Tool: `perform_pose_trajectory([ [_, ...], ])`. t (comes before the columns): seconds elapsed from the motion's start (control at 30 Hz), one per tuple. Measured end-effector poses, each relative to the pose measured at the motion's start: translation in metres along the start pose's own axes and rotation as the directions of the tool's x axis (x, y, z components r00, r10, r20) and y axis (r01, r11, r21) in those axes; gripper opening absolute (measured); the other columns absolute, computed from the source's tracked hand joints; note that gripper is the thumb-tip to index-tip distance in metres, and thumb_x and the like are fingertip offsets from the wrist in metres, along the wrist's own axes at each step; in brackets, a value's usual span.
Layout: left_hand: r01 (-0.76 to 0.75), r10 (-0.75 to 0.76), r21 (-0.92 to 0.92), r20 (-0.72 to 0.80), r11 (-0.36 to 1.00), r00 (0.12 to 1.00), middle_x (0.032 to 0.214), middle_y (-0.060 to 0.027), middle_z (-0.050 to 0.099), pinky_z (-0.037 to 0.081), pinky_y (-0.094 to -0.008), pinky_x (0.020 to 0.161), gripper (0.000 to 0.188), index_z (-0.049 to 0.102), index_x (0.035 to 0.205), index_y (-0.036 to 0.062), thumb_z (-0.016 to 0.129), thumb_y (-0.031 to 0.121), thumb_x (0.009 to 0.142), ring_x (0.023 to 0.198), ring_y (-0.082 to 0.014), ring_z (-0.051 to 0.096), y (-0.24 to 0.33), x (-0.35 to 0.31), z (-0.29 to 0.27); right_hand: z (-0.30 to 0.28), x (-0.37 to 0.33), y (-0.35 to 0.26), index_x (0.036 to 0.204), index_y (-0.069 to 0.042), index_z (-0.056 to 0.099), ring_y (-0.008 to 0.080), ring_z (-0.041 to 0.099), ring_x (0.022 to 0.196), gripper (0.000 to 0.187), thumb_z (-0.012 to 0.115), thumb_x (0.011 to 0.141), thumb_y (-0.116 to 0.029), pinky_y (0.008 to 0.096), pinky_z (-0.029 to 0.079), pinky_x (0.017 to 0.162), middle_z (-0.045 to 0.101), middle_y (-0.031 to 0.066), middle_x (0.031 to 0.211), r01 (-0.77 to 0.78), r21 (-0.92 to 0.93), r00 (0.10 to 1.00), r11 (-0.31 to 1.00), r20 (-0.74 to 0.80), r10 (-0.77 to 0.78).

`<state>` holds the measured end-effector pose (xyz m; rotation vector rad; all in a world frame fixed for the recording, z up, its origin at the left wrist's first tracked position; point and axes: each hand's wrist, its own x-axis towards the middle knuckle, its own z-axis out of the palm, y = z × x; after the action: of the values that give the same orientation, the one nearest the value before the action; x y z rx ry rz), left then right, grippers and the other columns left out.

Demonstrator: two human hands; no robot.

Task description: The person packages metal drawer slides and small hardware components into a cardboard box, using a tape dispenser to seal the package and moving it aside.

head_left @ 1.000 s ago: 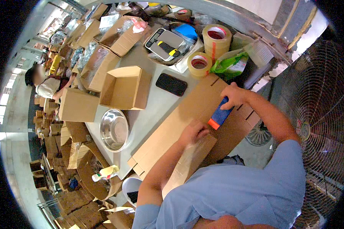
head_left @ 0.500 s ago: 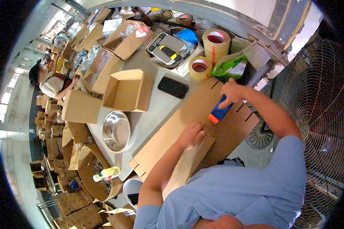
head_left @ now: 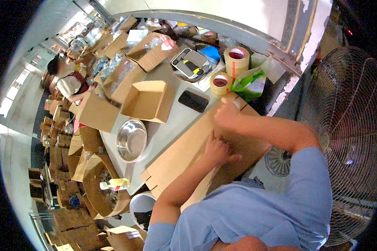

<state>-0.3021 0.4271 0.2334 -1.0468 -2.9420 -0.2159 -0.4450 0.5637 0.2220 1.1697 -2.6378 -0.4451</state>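
My left hand [head_left: 218,151] lies on a flat cardboard sheet [head_left: 184,152], its index finger stretched out and its thumb apart. Farther up the same sheet is my right hand [head_left: 227,113], closed and slightly blurred; whatever it may hold is hidden behind the hand and forearm. Slots are cut into the sheet's near left end and its far end. Just beyond my right hand stand a small roll of clear tape [head_left: 220,85] and a taller stack of tape rolls [head_left: 237,60], beside a green plastic packet [head_left: 252,85].
On the grey table are a black phone [head_left: 193,101], an open cardboard box [head_left: 144,100], a steel bowl [head_left: 131,141] and a scale [head_left: 190,62] with a yellow-black tool on it. A large fan [head_left: 347,138] stands at right. Another person [head_left: 71,85] works at far left.
My right hand has moved left and nearer along the sheet; the blue tool with an orange end it held is now out of sight. My left hand's fingers have spread. The view has shifted slightly.
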Motion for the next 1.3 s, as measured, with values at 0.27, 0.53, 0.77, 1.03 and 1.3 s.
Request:
perform_pose_trajectory([
  [0.27,0.226,-0.277,0.161,0.524,0.961,0.806,0.105,-0.0147,0.065,0.01,-0.063,0.105,0.086,0.07,0.101,0.009,0.025,0.079,0.078,0.114,-0.0322,0.052,0.031,0.015,-0.038,-0.089,-0.038,0.021,0.081,-0.01,0.067,0.0292,0.061,0.079,0.028,0.06,0.079,-0.037,0.0464,0.04,0.076,0.062,0.0086,0.075,-0.376,0.337,0.899,0.863,-0.091,0.428],
  [0.53,0.567,-0.561,0.029,-0.115,0.823,0.82,0.148,-0.006,0.026,0.013,-0.0666,0.101,0.076,0.031,0.141,0.0201,0.041,0.066,0.082,0.137,-0.0288,0.019,0.041,-0.154,0.029,-0.017,-0.123,-0.093,0.104,-0.003,0.053,0.0315,0.052,0.102,0.033,0.062,0.083,-0.026,0.0466,0.039,0.087,0.057,0.0137,0.101,-0.427,0.433,0.874,0.794,-0.026,0.485],
  [0.77,0.988,-0.98,0.012,-0.133,-0.152,-0.149,0.149,-0.0154,0.019,0.019,-0.0621,0.102,0.069,0.029,0.141,0.0111,0.049,0.049,0.087,0.133,-0.0412,0.02,0.065,-0.434,0.031,-0.004,-0.085,-0.139,0.094,0.003,0.059,0.0347,0.059,0.08,0.035,0.057,0.086,-0.031,0.0399,0.046,0.071,0.062,0.0172,0.082,-0.372,0.893,0.843,0.254,0.21,0.496],
  [1.03,-0.327,-0.886,-0.825,0.4,-0.46,0.235,0.121,-0.0092,0.054,0.04,-0.0374,0.096,0.046,0.042,0.13,0.0065,0.049,0.032,0.093,0.111,-0.0238,0.052,0.04,-0.552,0.12,-0.022,-0.088,-0.155,0.086,0.0,0.066,0.0131,0.058,0.073,0.039,0.065,0.081,-0.039,0.0287,0.044,0.066,0.064,0.0034,0.082,-0.436,0.89,0.673,-0.13,0.418,0.61],
  [1.3,0.239,-0.77,-0.93,0.366,-0.28,0.522,0.125,-0.0117,0.052,0.043,-0.0409,0.094,0.048,0.042,0.13,0.0059,0.049,0.034,0.093,0.112,-0.0263,0.052,-0.012,-0.456,0.065,-0.08,-0.27,-0.253,0.094,-0.012,0.053,0.0112,0.049,0.073,0.033,0.069,0.08,-0.038,0.0274,0.039,0.057,0.052,0.0,0.082,-0.163,0.621,0.451,-0.767,0.738,0.502],
])
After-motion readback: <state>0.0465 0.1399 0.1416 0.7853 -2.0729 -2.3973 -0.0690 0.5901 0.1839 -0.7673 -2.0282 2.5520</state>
